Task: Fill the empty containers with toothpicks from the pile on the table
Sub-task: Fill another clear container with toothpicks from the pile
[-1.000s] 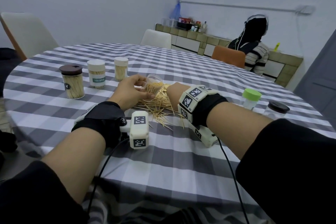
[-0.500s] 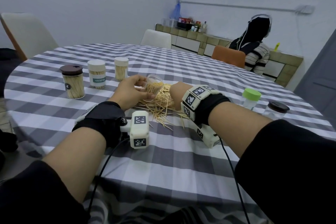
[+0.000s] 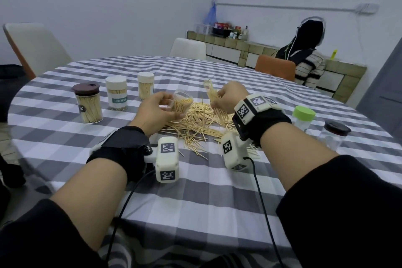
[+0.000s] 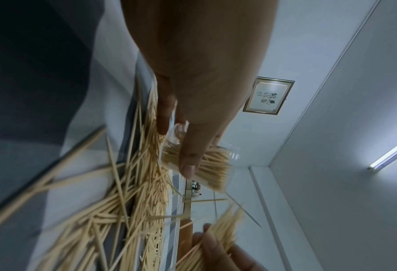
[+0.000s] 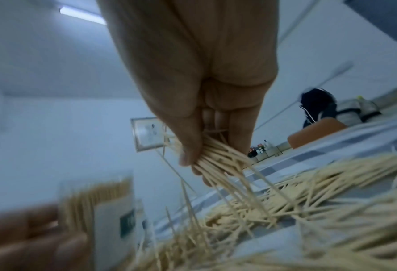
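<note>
A pile of toothpicks [image 3: 196,123] lies mid-table, also spread across the cloth in the left wrist view as the pile [image 4: 127,210] and in the right wrist view as the pile [image 5: 285,205]. My left hand [image 3: 155,112] grips a clear open container [image 3: 181,105], tilted toward the right and partly filled with toothpicks; the thumb lies over the container [image 4: 199,163]. My right hand [image 3: 228,98] is raised above the pile and pinches a bunch of toothpicks [image 3: 214,100], with loose ends trailing down. The bunch [image 5: 218,159] sits between thumb and fingers.
Three capped, filled containers stand at the left: brown-lidded [image 3: 88,104], white labelled [image 3: 116,92], white [image 3: 145,86]. A green-lidded container [image 3: 303,118] and a dark-lidded one [image 3: 334,136] stand at the right. A person [image 3: 309,59] sits beyond the table by an orange chair [image 3: 275,67].
My right hand has risen from the pile with a bunch of toothpicks and moved toward the container. The left hand keeps holding the tilted container in place.
</note>
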